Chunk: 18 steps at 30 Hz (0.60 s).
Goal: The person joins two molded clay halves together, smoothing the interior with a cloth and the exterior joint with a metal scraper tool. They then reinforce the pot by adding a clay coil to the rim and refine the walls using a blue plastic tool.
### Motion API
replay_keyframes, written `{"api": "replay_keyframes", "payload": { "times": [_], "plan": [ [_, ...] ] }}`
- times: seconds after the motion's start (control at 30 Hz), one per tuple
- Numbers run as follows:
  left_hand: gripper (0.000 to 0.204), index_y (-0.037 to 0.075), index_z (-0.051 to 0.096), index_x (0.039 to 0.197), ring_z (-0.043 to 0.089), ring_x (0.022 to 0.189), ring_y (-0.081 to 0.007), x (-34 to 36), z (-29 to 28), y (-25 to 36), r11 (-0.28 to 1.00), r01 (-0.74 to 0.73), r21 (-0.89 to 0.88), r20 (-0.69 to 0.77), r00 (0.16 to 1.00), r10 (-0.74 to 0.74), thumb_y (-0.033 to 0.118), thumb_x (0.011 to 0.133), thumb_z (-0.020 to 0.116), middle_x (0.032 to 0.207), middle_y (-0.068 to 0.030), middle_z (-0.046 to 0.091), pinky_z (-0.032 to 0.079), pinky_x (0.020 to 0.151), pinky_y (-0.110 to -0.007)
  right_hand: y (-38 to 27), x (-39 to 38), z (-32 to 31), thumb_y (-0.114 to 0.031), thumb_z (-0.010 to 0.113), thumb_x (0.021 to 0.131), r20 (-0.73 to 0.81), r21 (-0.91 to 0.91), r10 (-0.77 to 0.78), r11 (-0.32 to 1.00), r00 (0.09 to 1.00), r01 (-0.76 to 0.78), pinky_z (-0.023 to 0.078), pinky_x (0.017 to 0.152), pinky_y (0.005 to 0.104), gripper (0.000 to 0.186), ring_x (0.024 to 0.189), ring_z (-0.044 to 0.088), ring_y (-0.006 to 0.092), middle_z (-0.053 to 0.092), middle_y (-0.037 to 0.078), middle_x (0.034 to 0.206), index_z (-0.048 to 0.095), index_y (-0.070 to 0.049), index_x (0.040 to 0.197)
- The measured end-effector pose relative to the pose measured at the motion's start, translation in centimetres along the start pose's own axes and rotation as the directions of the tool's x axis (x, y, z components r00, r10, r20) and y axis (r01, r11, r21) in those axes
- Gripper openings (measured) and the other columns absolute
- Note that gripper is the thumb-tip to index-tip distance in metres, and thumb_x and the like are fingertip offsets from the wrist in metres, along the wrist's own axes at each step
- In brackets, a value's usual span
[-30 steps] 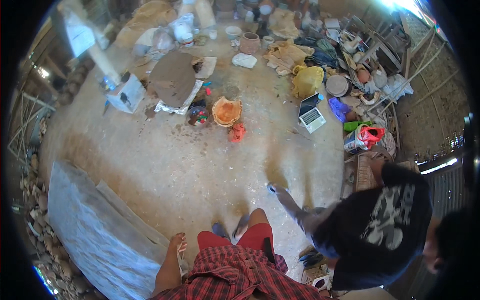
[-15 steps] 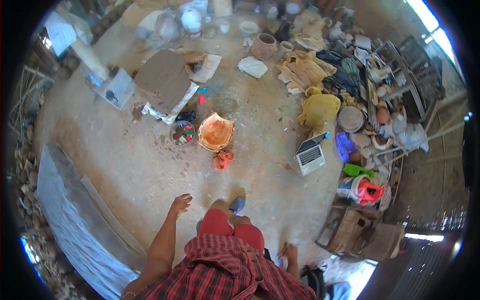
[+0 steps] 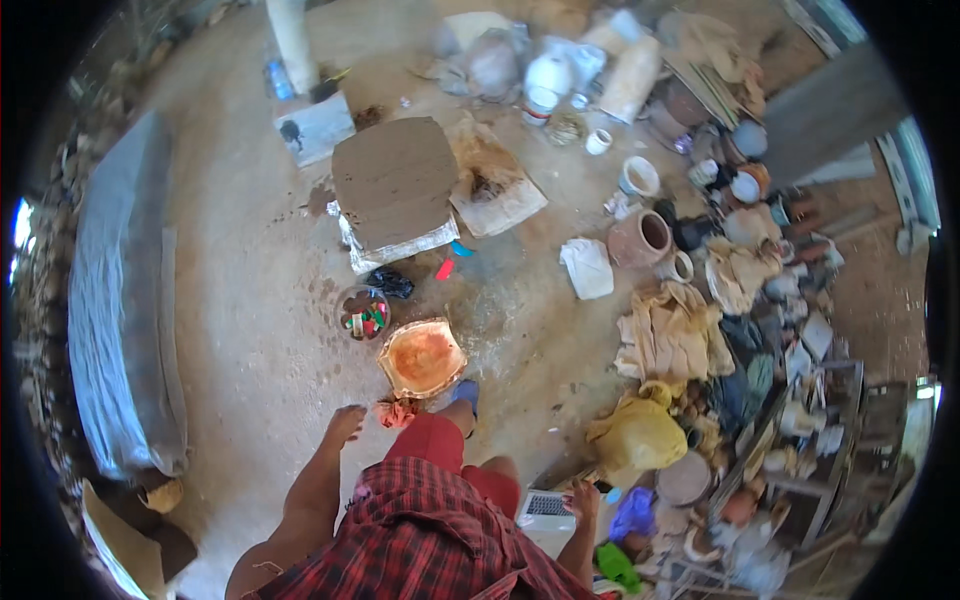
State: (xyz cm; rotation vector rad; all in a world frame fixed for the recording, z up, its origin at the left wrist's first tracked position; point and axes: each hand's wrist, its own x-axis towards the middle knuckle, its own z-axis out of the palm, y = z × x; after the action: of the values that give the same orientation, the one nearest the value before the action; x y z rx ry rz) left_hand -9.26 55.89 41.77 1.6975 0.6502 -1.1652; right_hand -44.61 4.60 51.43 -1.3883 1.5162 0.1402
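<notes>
My left hand (image 3: 347,424) hangs over the floor with its fingers loosely apart and holds nothing. Just right of it lies a crumpled reddish cloth or bag (image 3: 397,412), not touched by the hand. Beyond that stands a wide shallow bowl (image 3: 423,358) with a pale uneven rim and an orange-brown inside. A round tub (image 3: 362,313) of small red, green and white items is at the bowl's far left. My right hand (image 3: 580,500), also holding nothing, has its fingers spread and appears above the right side of an open laptop (image 3: 547,504), whose screen is mostly hidden.
Ahead is a large brown clay slab (image 3: 393,180) on a silvery sheet, with a black plastic bag (image 3: 390,282) nearby. Clay pots (image 3: 640,240), sacks and a yellow bag (image 3: 640,430) crowd the right. A long plastic-covered heap (image 3: 120,300) lines the left.
I have stepped forward and turned to the right, so the bowl and cloth are now close to my legs. My right hand has risen from my side to over the laptop.
</notes>
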Motion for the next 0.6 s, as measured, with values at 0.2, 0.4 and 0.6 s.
{"api": "replay_keyframes", "payload": {
  "times": [0.2, 0.4, 0.6],
  "plan": [
    [0.049, 0.013, 0.057, 0.147, 0.066, 0.104, -0.0198, 3.4, 4.4, 4.7, 0.782, -0.579, -0.231, -0.055, 0.810, 0.584, 0.025, 0.100, 0.064, 0.125, -0.0041, 0.069, 0.057, 0.080, -0.037, -24.1, 12.7, 6.5, -0.031, 0.066, 0.102, 0.393, -0.285, -0.126, 0.925, 0.911, 0.252, 0.052, 0.048, 0.0317, 0.030, 0.063, 0.068, 0.0169, 0.070, 0.007, 0.084, 0.066, -0.004, 0.115],
    [0.049, 0.010, 0.060, 0.143, 0.067, 0.108, -0.0202, 1.4, 16.3, 14.8, 0.540, -0.428, -0.724, -0.420, 0.896, 0.147, 0.028, 0.098, 0.067, 0.123, -0.0066, 0.070, 0.057, 0.077, -0.037, -48.7, 26.2, 11.9, -0.024, 0.066, 0.099, 0.647, -0.477, -0.143, 0.690, 0.749, 0.545, 0.055, 0.054, 0.0329, 0.029, 0.064, 0.067, 0.0194, 0.069, 0.011, 0.082, 0.067, 0.002, 0.109],
    [0.055, 0.011, 0.063, 0.138, 0.062, 0.089, -0.0158, 3.1, 32.3, 9.8, 0.206, -0.340, -0.917, -0.395, 0.720, -0.571, 0.048, 0.098, 0.067, 0.112, -0.0035, 0.069, 0.053, 0.072, -0.034, -63.1, 41.4, 20.2, -0.029, 0.061, 0.103, 0.729, -0.672, 0.149, 0.342, 0.668, 0.657, 0.049, 0.045, 0.0313, 0.018, 0.054, 0.062, 0.0168, 0.066, 0.004, 0.075, 0.065, -0.011, 0.102]
  ]
}}
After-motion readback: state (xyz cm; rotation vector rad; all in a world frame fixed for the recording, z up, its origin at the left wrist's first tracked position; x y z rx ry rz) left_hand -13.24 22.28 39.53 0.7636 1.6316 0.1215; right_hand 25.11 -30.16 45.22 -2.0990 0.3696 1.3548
